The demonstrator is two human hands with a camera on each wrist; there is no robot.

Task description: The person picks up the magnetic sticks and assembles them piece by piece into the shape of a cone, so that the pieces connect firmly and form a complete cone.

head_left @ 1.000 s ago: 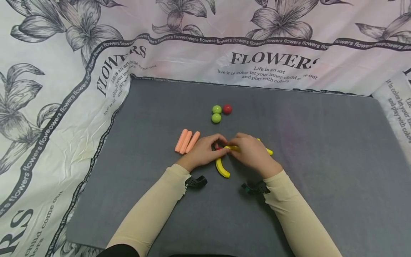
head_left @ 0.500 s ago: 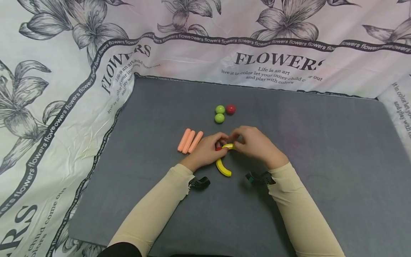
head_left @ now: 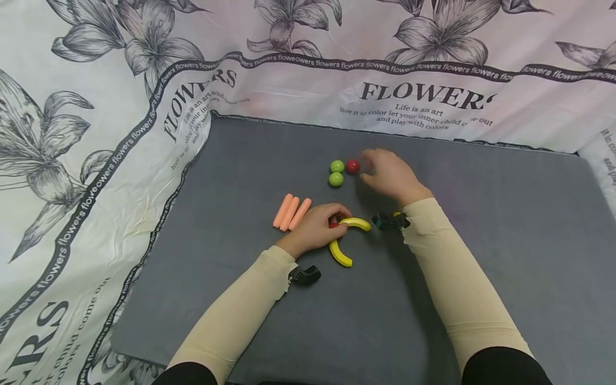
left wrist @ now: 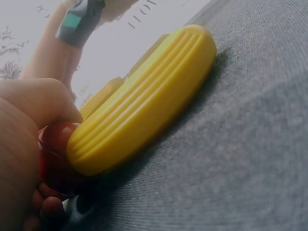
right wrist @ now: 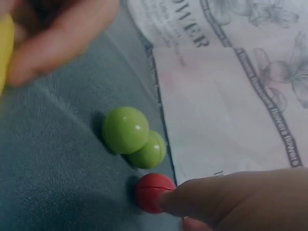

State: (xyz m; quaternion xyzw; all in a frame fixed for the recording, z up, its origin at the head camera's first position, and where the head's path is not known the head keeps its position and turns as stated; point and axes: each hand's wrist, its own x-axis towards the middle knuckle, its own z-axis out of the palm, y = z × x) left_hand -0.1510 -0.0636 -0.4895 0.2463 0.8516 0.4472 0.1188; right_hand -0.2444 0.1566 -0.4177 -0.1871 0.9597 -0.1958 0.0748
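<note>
Evidently, the red ball (head_left: 353, 167) is found just left of the nearer right hand (head_left: 391, 174), its fingers partly spread and nothing yet gripped, with no long axis or pointing shown by the round form, while a red piece (left wrist: 57, 137) is pinched by the left hand (head_left: 313, 227), beyond which 2 green balls (head_left: 336, 179) are seen.

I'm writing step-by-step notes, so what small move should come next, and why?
Probably pinching the red ball with the right hand: it is right at that ball, no clear grip on it shows, and the left hand is busy holding a red piece beside a yellow curved piece.
</note>
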